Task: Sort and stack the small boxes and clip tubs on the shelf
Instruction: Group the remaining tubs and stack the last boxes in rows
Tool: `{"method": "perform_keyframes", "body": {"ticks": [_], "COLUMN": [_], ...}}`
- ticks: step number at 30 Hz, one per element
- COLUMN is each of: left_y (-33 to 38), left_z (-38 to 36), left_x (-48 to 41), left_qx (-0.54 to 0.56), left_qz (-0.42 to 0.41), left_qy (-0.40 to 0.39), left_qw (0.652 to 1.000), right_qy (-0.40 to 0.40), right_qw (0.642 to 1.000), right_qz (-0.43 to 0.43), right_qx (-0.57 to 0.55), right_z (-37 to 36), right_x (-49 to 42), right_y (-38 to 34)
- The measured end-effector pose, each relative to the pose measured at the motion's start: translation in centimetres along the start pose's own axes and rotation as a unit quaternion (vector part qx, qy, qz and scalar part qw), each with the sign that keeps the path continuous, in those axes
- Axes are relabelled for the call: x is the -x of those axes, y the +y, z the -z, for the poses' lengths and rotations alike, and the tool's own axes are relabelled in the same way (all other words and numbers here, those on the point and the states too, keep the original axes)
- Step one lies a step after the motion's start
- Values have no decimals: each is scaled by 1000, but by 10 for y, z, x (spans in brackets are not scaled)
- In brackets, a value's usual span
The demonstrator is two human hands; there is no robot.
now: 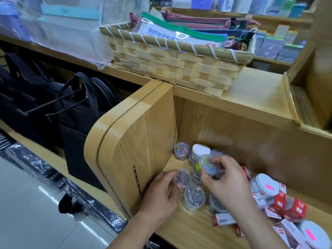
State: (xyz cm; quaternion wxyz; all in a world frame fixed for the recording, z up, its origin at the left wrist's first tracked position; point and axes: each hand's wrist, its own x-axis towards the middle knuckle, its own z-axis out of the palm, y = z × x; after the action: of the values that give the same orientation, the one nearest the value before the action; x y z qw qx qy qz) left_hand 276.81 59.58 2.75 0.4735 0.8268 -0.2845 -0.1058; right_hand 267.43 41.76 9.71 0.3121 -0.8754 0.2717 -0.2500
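On the light wooden shelf (190, 229), the left hand (161, 191) grips a clear round tub of silver clips (181, 178); the right hand (226, 178) holds a clear tub of coloured clips (208, 165) in curled fingertips above others.

Woven basket (172, 65) holding zip pouches (181, 33), on upper ledge; black bags (68, 112) at left; wrapped packs (68, 29) behind.
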Motion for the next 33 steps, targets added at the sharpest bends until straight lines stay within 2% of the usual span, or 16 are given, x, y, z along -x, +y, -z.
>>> {"method": "perform_keyframes", "body": {"ticks": [6, 9, 11, 15, 18, 23, 27, 30, 33], "left_y": [20, 40, 39, 27, 20, 16, 15, 14, 14], "left_z": [0, -10, -15, -12, -6, -1, -1, -2, -2], "left_x": [-25, -52, -63, -54, -32, -7, 1, 9, 15], "left_qx": [-59, -2, 40, 49, 61, 64, 69, 70, 75], "left_qz": [-50, 29, 78, 78, 87, 95, 107, 116, 119], "left_qy": [45, -38, -66, -20, 26, 31, 11, -6, -17], "left_qw": [996, 999, 994, 996, 994, 993, 992, 991, 990], "right_qy": [9, 30, 35, 22, 6, -13, -50, -7, -15], "right_qw": [997, 995, 995, 996, 999, 986, 964, 958, 952], "right_qz": [-29, -28, -23, -19, 38, 138, 125, 118, 132], "right_qx": [-73, -96, -90, -81, -33, 89, 228, 260, 275], "right_z": [0, 3, 6, 8, 1, -36, -63, -69, -66], "right_x": [0, 1, 3, -3, -20, -55, -67, -66, -67], "right_y": [2, 3, 5, 7, -6, -33, -18, -8, -14]}}
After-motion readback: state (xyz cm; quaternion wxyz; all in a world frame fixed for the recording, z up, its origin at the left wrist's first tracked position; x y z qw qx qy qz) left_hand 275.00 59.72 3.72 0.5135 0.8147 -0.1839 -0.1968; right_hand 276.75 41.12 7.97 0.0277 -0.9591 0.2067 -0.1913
